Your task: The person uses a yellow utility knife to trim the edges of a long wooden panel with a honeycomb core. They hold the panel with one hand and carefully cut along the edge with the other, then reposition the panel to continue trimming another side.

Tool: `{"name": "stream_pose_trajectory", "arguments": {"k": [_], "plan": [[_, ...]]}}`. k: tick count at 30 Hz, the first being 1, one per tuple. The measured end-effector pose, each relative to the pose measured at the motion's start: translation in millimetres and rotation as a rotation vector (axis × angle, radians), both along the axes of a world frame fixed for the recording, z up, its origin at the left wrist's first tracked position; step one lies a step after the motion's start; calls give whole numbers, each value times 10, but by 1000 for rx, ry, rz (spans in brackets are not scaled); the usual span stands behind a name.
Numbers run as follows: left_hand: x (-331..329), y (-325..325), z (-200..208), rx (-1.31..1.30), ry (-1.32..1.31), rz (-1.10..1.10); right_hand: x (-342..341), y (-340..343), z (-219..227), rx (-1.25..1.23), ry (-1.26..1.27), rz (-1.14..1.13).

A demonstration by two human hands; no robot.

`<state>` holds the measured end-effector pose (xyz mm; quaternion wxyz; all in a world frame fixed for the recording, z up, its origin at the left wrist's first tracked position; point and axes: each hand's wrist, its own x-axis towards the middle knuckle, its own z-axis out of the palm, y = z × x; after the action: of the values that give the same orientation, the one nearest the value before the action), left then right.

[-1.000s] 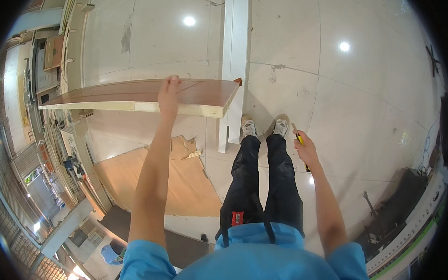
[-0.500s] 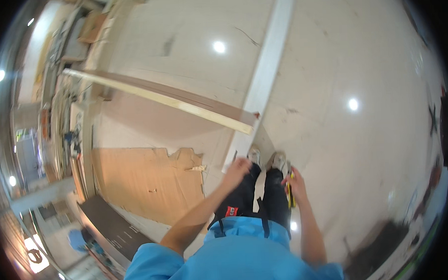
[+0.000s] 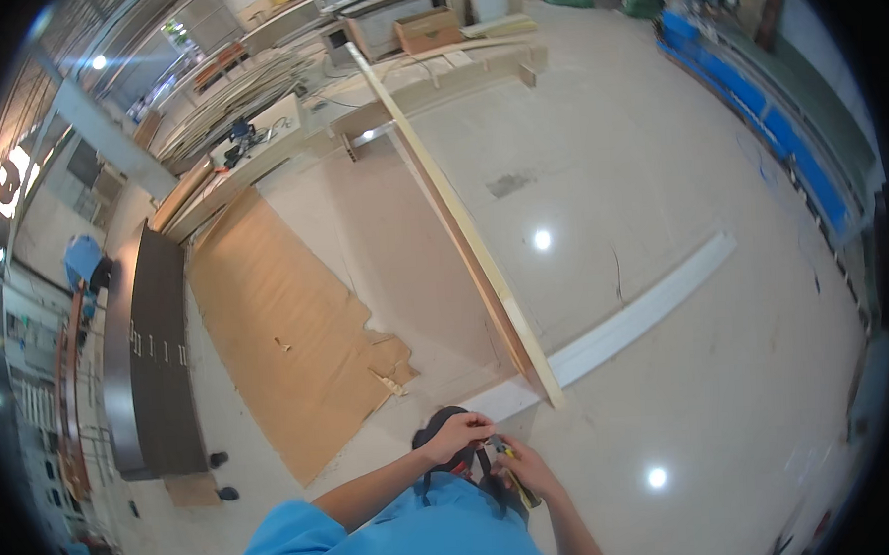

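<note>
Both of my hands are close together in front of my waist, at the lower middle of the view. My right hand [image 3: 528, 466] is closed around a slim yellow-and-black utility knife [image 3: 523, 490], partly covered by the fingers. Next to it, my left hand [image 3: 458, 436] has its fingers pinched together near the knife's upper end. Whatever those fingers hold is too small to make out. Just beyond my hands, a long pale-edged board [image 3: 463, 235] stands on edge, its near end resting across a white strip [image 3: 644, 313] on the floor.
A torn brown sheet [image 3: 278, 334] covers the floor at left, beside a dark panel unit [image 3: 155, 355]. Low wooden framing [image 3: 437, 94] with a cardboard box [image 3: 428, 30] lies at the far side. A blue-sided bench [image 3: 754, 105] runs along the far right.
My hands have come together at my waist from being apart, the utility knife staying in the right one. The view has swung left and up, showing more of the far room.
</note>
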<state>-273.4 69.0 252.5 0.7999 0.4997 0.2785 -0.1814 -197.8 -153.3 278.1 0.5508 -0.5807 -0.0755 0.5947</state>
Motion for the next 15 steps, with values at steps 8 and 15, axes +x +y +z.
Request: {"name": "stream_pose_trajectory", "arguments": {"k": [8, 15], "plan": [[119, 1516, -418, -20, -11, 155, 785, 1650, -85, -82, -120, 301], [841, 3746, -449, 159, -92, 242, 1437, 3748, 179, -89, -102, 309]]}}
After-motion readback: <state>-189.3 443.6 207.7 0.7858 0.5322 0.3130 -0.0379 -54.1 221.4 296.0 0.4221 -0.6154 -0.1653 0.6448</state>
